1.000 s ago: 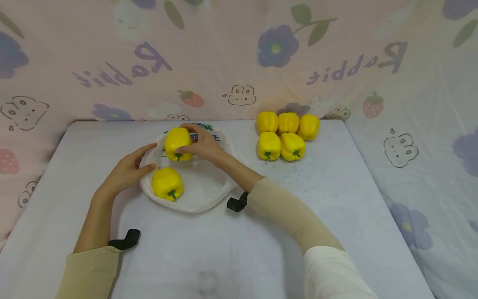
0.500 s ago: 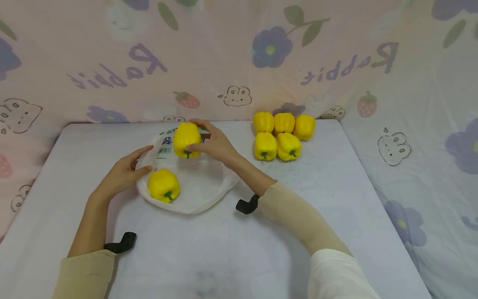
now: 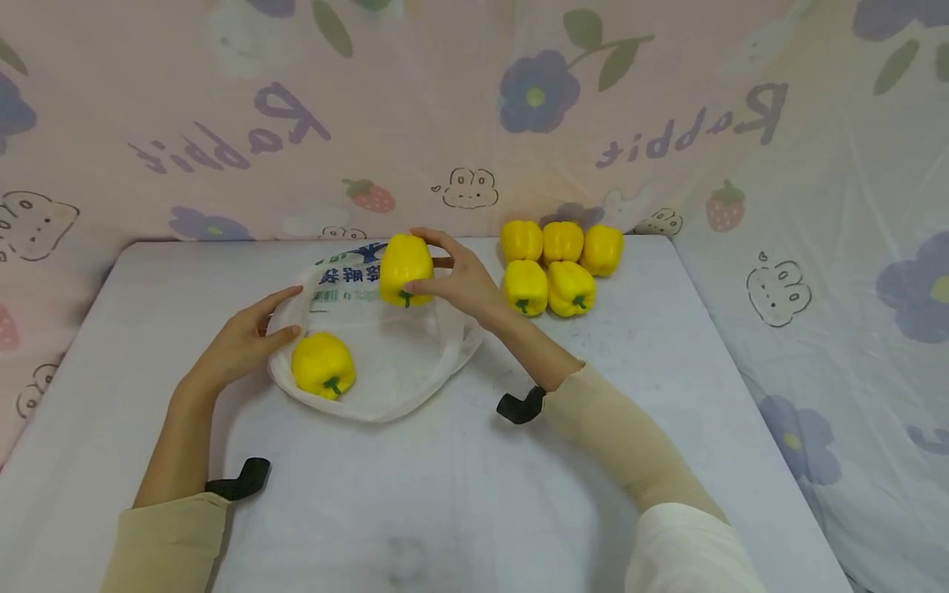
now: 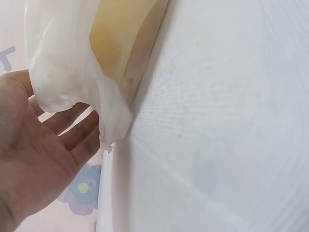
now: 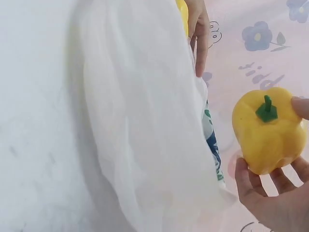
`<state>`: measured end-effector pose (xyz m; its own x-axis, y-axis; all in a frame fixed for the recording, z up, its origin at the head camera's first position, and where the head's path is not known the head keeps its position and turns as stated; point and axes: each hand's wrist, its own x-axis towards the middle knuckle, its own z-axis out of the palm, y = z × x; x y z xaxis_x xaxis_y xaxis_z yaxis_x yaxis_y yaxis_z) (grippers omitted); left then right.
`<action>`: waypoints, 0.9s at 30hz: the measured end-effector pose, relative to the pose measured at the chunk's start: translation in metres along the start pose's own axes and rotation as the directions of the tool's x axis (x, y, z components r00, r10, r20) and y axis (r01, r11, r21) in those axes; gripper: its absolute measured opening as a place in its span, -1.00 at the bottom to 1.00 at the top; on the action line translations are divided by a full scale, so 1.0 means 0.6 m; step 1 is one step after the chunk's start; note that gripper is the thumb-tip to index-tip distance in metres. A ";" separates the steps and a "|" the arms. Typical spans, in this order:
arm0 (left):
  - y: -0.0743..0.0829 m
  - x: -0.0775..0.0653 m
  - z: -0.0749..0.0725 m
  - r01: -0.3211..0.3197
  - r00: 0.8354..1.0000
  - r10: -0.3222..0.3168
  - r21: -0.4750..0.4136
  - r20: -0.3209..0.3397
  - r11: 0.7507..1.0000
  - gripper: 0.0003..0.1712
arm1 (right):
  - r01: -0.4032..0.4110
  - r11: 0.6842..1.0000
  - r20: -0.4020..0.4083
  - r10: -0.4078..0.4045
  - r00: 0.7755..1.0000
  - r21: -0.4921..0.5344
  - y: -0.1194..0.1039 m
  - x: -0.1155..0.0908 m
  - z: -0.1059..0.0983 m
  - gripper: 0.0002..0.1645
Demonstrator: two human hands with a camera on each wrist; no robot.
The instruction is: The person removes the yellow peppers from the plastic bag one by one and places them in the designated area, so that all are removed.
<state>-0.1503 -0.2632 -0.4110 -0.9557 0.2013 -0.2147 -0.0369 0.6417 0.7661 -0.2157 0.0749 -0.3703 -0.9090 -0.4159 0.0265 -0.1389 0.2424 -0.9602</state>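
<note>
My right hand (image 3: 463,284) holds a yellow bell pepper (image 3: 405,270) between thumb and fingers, stem end down, above the right part of a white plastic bag (image 3: 385,408). In the right wrist view this bell pepper (image 5: 270,140) shows its green stem, with fingertips around it beside the bag (image 5: 145,121). A second bell pepper (image 3: 323,365) lies inside the bag's mouth at the left. My left hand (image 3: 237,346) touches the bag's left rim, thumb and fingers spread apart. In the left wrist view, the bag (image 4: 63,53) hides the fingertips of this hand (image 4: 43,154).
Several more yellow bell peppers (image 3: 561,243) stand in two rows at the back right of the white table (image 3: 445,511). A patterned cloth (image 3: 415,99) hangs behind the table's back edge. Black curved pieces (image 3: 248,480) sit at both wrists.
My right hand has carried the bell pepper rightward, from beside the left hand to the bag's right part, uncovering the printed lettering. The left hand stays at the bag's rim.
</note>
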 end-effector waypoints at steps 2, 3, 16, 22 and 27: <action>0.001 0.001 0.000 0.002 1.000 -0.002 -0.002 -0.001 1.000 -0.19 | 0.008 1.000 -0.009 -0.008 1.000 -0.009 -0.001 -0.006 -0.008 -0.12; 0.001 0.001 0.000 0.002 1.000 -0.002 -0.002 -0.003 1.000 -0.19 | 0.014 1.000 -0.015 -0.015 1.000 -0.013 -0.001 -0.009 -0.012 -0.13; -0.002 0.003 0.003 0.005 1.000 -0.005 -0.025 -0.002 1.000 -0.19 | 0.037 0.999 -0.136 -0.041 0.990 -0.033 0.003 -0.047 -0.079 -0.14; 0.000 0.001 0.002 0.003 1.000 -0.003 -0.004 -0.029 1.000 -0.22 | 0.040 0.998 -0.155 -0.048 0.987 -0.053 0.006 -0.062 -0.113 -0.13; 0.003 -0.004 0.000 -0.004 0.998 0.003 -0.008 -0.061 1.000 -0.25 | 0.033 0.999 -0.164 -0.038 0.986 -0.033 0.009 -0.078 -0.142 -0.13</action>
<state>-0.1483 -0.2627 -0.4092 -0.9719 0.1576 -0.1746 -0.0356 0.6352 0.7716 -0.2075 0.1702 -0.3531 -0.9553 -0.2751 0.1085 -0.1820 0.2577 -0.9490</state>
